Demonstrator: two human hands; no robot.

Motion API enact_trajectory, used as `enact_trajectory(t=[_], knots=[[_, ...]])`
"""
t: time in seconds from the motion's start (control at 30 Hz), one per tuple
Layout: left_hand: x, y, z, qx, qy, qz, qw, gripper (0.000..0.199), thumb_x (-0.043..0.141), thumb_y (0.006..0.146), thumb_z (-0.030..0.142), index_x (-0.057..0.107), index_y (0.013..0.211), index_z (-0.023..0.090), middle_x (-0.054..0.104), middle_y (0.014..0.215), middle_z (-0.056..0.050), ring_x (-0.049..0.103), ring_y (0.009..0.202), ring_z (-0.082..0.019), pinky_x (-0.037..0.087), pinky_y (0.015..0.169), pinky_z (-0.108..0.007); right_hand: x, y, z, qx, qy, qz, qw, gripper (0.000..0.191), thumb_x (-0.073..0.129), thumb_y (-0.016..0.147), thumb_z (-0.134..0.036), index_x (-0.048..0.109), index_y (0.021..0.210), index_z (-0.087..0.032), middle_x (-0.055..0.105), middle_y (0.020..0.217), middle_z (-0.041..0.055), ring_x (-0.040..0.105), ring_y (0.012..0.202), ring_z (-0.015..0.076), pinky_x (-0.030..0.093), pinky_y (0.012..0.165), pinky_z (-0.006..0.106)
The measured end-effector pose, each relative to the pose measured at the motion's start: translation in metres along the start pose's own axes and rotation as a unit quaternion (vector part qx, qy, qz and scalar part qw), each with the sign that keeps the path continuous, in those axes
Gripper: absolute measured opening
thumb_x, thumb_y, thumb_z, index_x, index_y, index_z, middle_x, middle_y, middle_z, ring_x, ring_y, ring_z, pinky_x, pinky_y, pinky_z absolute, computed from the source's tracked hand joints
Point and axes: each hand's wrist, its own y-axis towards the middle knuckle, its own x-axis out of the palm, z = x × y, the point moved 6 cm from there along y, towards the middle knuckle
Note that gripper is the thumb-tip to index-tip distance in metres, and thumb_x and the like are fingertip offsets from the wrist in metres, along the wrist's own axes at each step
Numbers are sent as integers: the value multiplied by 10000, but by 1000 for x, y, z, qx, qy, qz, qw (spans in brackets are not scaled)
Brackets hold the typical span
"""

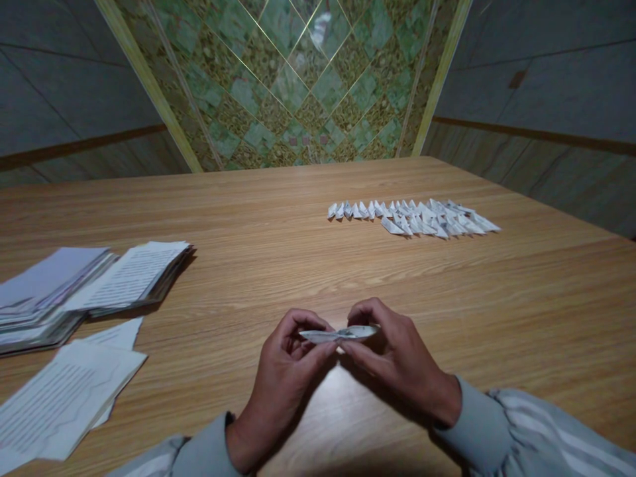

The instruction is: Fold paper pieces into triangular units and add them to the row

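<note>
Between my two hands is a small folded piece of white paper (365, 332), seen nearly edge-on, with a narrow, pinched middle. My left hand (293, 364) grips its left half between thumb and fingers. The right half is pinched by my right hand (390, 351), the thumb below and the fingers curled over the far side. Both thumbs almost meet at the centre of the paper. The hands are just above the wooden table (238, 278). Part of the paper is hidden behind the fingers.
Rows of small folded white paper shapes (417, 217) stand at the back right of the table. On the left lie an open stack of written pages (139, 275) and several loose lined sheets (69, 397). A green patterned tiled wall (298, 86) rises behind the table.
</note>
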Motion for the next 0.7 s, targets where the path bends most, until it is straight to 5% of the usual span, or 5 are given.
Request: enact_trajectory(t=[0.13,0.37,0.53,0.7], knots=[[-3,1,-1,7,13,10,1000,179,794,753,196,629,822,196,677,762,30,644,696,-122,538,634,-198,4,2,5,52,36,-35,997,32,716,856,-216,690,862,-198,718,798,12,652,723,162,451,643,255],[-7,5,-3,-1,21,40,999,187,794,730,185,629,817,196,680,747,32,647,687,-119,529,627,-193,0,1,11,55,62,9,996,114,699,875,-222,703,765,-193,695,707,5,619,641,142,432,598,245],[-2,7,-6,-49,28,-17,998,295,804,715,239,689,982,187,740,852,-32,698,774,-188,560,684,-274,0,2,9,45,64,-10,997,140,677,891,-252,703,766,-193,700,716,12,623,651,144,438,611,254],[-2,6,-8,-64,49,-38,996,188,813,736,311,723,777,151,704,703,-21,625,640,-149,487,590,-238,8,-2,23,140,154,-66,976,225,700,873,-365,695,1001,-179,708,804,24,620,702,153,453,604,252]])
